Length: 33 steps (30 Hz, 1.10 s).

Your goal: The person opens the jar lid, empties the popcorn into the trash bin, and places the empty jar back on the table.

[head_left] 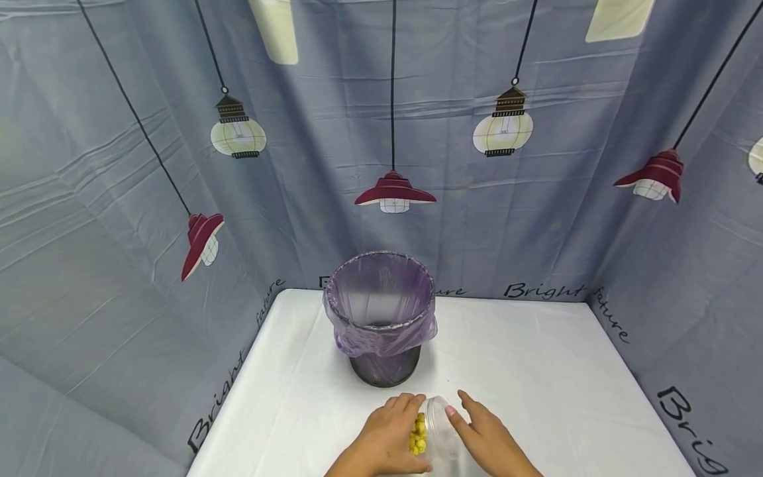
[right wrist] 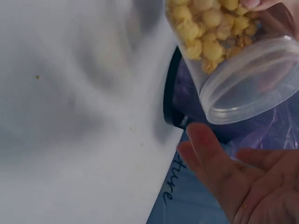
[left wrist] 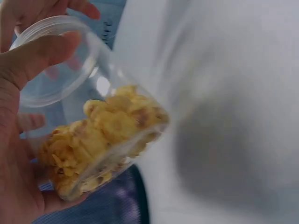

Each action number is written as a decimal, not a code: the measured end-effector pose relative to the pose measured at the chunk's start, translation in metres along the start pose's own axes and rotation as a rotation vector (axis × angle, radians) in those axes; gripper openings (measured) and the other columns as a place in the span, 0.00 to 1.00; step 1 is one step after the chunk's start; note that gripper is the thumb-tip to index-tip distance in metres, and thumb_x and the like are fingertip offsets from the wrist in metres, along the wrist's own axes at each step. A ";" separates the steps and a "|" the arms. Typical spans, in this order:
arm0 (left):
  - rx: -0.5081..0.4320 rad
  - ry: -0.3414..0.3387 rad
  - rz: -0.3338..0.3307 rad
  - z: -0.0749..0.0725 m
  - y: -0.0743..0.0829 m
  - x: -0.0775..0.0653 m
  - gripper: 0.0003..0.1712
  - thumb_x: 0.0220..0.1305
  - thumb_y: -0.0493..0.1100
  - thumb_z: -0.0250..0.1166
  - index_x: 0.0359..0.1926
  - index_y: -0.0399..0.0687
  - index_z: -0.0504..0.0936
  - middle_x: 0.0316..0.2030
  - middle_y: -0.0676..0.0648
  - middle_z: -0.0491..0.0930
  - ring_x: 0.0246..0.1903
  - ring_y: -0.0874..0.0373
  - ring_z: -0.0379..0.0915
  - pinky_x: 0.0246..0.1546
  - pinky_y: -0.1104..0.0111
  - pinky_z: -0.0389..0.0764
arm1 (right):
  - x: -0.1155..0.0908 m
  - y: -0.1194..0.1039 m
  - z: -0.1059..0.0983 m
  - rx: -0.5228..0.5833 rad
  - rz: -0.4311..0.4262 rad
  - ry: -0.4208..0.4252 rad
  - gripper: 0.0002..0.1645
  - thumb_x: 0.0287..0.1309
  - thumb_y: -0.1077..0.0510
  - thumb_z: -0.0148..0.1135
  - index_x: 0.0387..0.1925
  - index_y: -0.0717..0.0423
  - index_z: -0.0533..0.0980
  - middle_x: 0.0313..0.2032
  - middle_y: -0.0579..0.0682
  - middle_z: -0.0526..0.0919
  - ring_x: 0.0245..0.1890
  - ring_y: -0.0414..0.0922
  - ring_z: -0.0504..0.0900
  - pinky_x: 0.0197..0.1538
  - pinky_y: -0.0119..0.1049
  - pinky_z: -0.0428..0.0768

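My left hand [head_left: 387,436] grips a clear plastic jar [head_left: 442,434] with yellow popcorn [head_left: 418,434] inside. In the head view the jar lies tilted, its wide ringed end towards the right. The left wrist view shows the popcorn [left wrist: 112,121] gathered at the base and the left thumb [left wrist: 46,51] over the ringed end. Whether a clear lid covers that end, I cannot tell. My right hand [head_left: 491,437] is beside the ringed end with fingers spread. In the right wrist view a gap shows between the right hand [right wrist: 243,182] and the jar rim [right wrist: 212,105].
A dark mesh waste bin [head_left: 384,372] with a purple liner bag [head_left: 381,338] stands on the white table [head_left: 524,371] beyond the hands. Grey-blue curtains [head_left: 453,245] printed with lamps surround the table. A tiny yellow crumb [right wrist: 37,77] lies on the white cloth.
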State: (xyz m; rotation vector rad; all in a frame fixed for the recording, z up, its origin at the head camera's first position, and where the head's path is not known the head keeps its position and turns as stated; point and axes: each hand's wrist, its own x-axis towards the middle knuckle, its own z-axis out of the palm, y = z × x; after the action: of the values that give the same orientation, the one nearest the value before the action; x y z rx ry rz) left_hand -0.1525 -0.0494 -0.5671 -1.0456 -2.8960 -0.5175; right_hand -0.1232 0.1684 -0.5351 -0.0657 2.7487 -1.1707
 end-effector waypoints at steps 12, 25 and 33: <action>-0.039 -0.046 -0.066 0.025 0.004 -0.001 0.61 0.41 0.75 0.73 0.71 0.52 0.64 0.61 0.52 0.72 0.56 0.56 0.72 0.46 0.59 0.82 | 0.006 0.000 0.005 0.000 0.028 -0.103 0.49 0.58 0.34 0.65 0.66 0.68 0.68 0.59 0.68 0.76 0.45 0.62 0.83 0.43 0.60 0.82; -1.012 -0.439 -0.025 -0.003 -0.014 -0.007 0.41 0.54 0.51 0.75 0.68 0.66 0.67 0.56 0.65 0.75 0.52 0.69 0.73 0.49 0.71 0.78 | -0.012 -0.001 -0.037 0.048 -0.340 -0.431 0.46 0.56 0.45 0.70 0.73 0.32 0.60 0.69 0.39 0.67 0.65 0.40 0.68 0.60 0.45 0.75; -0.170 0.000 0.038 0.013 0.006 -0.003 0.57 0.41 0.69 0.77 0.71 0.57 0.64 0.59 0.56 0.72 0.55 0.61 0.71 0.53 0.61 0.79 | -0.009 -0.009 -0.020 -0.029 -0.201 -0.164 0.47 0.65 0.37 0.60 0.74 0.59 0.60 0.69 0.62 0.66 0.68 0.64 0.67 0.62 0.66 0.70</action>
State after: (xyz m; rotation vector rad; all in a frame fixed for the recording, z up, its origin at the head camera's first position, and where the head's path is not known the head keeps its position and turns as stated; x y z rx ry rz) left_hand -0.1454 -0.0428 -0.5779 -1.1177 -2.8675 -0.7737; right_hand -0.1178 0.1769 -0.5137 -0.4305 2.6617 -1.1156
